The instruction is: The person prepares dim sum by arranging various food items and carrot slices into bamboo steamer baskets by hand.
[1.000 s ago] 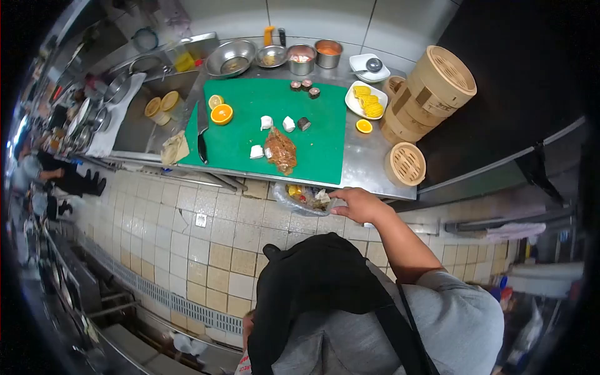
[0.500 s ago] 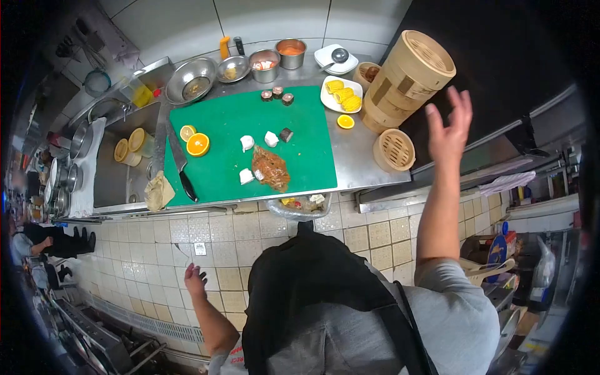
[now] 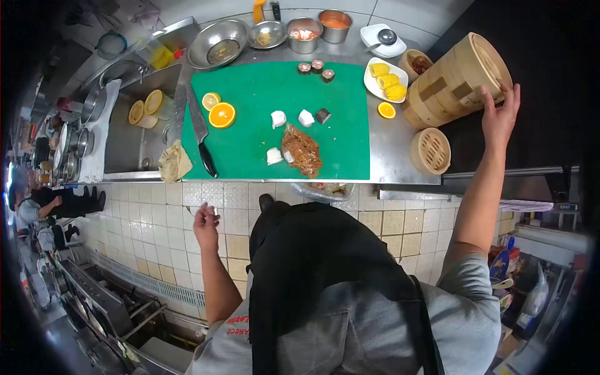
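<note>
My right hand is at the upper rim of a tall stack of bamboo steamers, with thumb and fingers apart near the steamer lid; whether it grips the lid is hard to tell. Away from the counter, my left hand hangs over the floor, fingers loosely bent and nothing clearly in it. Beside the stack sits a small slatted bamboo steamer. Left of it, an orange half and a white plate of corn pieces rest on the steel counter.
A green cutting board carries a knife, citrus halves, white chunks, dark-wrapped rolls and a brown plastic-wrapped food. Metal bowls line the back. A sink lies left; another person stands far left.
My right hand has moved from beside the steamer stack onto its lid's rim. My left hand has risen slightly toward the counter. The view has shifted, putting the counter higher in the picture.
</note>
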Available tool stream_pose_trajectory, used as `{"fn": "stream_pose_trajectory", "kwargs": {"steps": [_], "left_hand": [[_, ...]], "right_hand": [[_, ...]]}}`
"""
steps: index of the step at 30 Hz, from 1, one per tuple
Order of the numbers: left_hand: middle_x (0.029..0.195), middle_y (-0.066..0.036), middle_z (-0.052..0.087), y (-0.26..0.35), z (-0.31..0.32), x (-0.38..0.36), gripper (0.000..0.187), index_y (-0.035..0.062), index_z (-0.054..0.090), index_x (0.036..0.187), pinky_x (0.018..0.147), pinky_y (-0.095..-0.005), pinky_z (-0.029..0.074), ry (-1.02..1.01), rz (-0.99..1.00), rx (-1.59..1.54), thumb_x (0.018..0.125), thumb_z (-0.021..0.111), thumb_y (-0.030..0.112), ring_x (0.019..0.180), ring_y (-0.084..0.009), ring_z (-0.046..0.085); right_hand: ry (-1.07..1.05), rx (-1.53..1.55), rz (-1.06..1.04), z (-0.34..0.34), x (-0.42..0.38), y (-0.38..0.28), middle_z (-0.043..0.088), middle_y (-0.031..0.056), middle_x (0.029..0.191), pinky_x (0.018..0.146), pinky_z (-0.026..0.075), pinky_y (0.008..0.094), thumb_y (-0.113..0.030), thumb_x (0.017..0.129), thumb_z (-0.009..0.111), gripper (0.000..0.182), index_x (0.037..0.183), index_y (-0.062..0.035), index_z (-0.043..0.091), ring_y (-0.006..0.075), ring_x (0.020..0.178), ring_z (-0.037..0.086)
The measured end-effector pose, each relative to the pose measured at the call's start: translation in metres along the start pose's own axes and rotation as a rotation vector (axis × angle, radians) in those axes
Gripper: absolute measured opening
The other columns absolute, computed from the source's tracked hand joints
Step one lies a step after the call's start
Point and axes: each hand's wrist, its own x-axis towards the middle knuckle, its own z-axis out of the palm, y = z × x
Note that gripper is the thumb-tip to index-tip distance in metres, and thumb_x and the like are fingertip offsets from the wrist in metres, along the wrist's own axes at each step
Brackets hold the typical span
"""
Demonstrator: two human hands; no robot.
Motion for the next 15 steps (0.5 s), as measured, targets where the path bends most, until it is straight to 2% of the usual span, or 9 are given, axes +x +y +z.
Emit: {"fn": "stream_pose_trajectory", "kwargs": {"steps": [1, 2, 3, 4, 5, 7, 11, 13, 15], "left_hand": [[0.101, -0.002, 0.064, 0.017, 0.002, 0.009, 0.04, 0.0028, 0.055, 0.128, 0.072, -0.024, 0.048, -0.003, 0.054, 0.014, 0.094, 0.064, 0.021, 0.08, -0.0105, 0.06], [0.102, -0.002, 0.064, 0.032, 0.008, 0.025, 0.038, 0.0026, 0.056, 0.128, 0.073, -0.0235, 0.048, -0.03, 0.174, -0.021, 0.094, 0.063, 0.018, 0.081, -0.0099, 0.059], [0.102, -0.003, 0.064, 0.044, 0.012, 0.035, 0.037, 0.0024, 0.056, 0.128, 0.075, -0.0229, 0.048, -0.047, 0.296, -0.059, 0.094, 0.063, 0.015, 0.081, -0.0093, 0.058], [0.104, -0.004, 0.064, 0.057, 0.017, 0.037, 0.035, 0.0019, 0.057, 0.127, 0.078, -0.0228, 0.047, -0.069, 0.308, -0.067, 0.093, 0.061, 0.009, 0.083, -0.008, 0.057], [0.104, -0.004, 0.064, 0.067, 0.023, 0.038, 0.035, 0.0019, 0.057, 0.127, 0.078, -0.0228, 0.047, -0.074, 0.308, -0.071, 0.093, 0.061, 0.009, 0.083, -0.008, 0.057], [0.106, -0.004, 0.064, 0.081, 0.037, 0.038, 0.034, 0.0016, 0.057, 0.127, 0.079, -0.0226, 0.046, -0.123, 0.363, -0.052, 0.093, 0.059, 0.007, 0.084, -0.0071, 0.056], [0.108, -0.004, 0.064, 0.093, 0.054, 0.04, 0.036, 0.0021, 0.057, 0.128, 0.08, -0.0232, 0.046, -0.227, 0.382, -0.055, 0.092, 0.061, 0.004, 0.086, -0.0076, 0.056], [0.108, -0.003, 0.063, 0.097, 0.057, 0.042, 0.038, 0.0021, 0.056, 0.129, 0.082, -0.0229, 0.046, -0.24, 0.408, -0.073, 0.092, 0.061, 0.003, 0.088, -0.0076, 0.055], [0.109, -0.003, 0.062, 0.106, 0.06, 0.049, 0.038, 0.0021, 0.055, 0.13, 0.086, -0.0238, 0.045, -0.264, 0.439, -0.094, 0.092, 0.06, 0.004, 0.092, -0.0085, 0.056]], "right_hand": [[0.021, 0.019, -0.003, -0.001, 0.001, -0.005, 0.031, 0.0274, 0.15, 0.108, 0.037, 0.0406, -0.032, 0.083, 0.075, 0.048, 0.122, -0.0088, 0.061, 0.0407, 0.138, 0.035], [0.082, -0.039, -0.087, -0.012, -0.002, -0.023, 0.035, 0.0246, 0.149, 0.106, 0.039, 0.0396, -0.026, 0.083, 0.076, 0.038, 0.113, -0.0056, 0.062, 0.0377, 0.136, 0.039], [0.082, -0.049, -0.085, -0.022, -0.011, -0.035, 0.035, 0.0246, 0.149, 0.106, 0.039, 0.0396, -0.026, 0.083, 0.076, 0.038, 0.113, -0.0056, 0.062, 0.0377, 0.136, 0.039], [0.076, 0.036, -0.104, -0.034, -0.02, -0.047, 0.036, 0.0239, 0.148, 0.106, 0.039, 0.0405, -0.023, 0.083, 0.076, 0.036, 0.111, -0.0051, 0.061, 0.0374, 0.135, 0.04], [0.072, 0.122, -0.124, -0.045, -0.03, -0.061, 0.037, 0.0233, 0.148, 0.106, 0.039, 0.0415, -0.02, 0.084, 0.076, 0.033, 0.109, -0.0047, 0.061, 0.0371, 0.135, 0.041], [0.002, 0.427, -0.023, -0.055, -0.066, -0.093, 0.038, 0.0219, 0.147, 0.107, 0.037, 0.0443, -0.016, 0.082, 0.076, 0.028, 0.104, -0.0063, 0.062, 0.0374, 0.134, 0.041], [-0.284, 0.352, 0.012, -0.039, -0.153, -0.135, 0.039, 0.0211, 0.147, 0.11, 0.033, 0.0462, -0.013, 0.076, 0.079, 0.024, 0.092, -0.0081, 0.062, 0.0385, 0.136, 0.039], [-0.451, 0.441, 0.15, -0.01, -0.201, -0.144, 0.044, 0.0214, 0.145, 0.111, 0.03, 0.0472, -0.007, 0.071, 0.079, 0.031, 0.095, -0.0086, 0.061, 0.0393, 0.137, 0.037], [-0.53, 0.392, 0.135, 0.03, -0.252, -0.138, 0.043, 0.022, 0.145, 0.111, 0.031, 0.0482, -0.007, 0.069, 0.08, 0.033, 0.096, -0.0068, 0.061, 0.0413, 0.136, 0.038]]}}
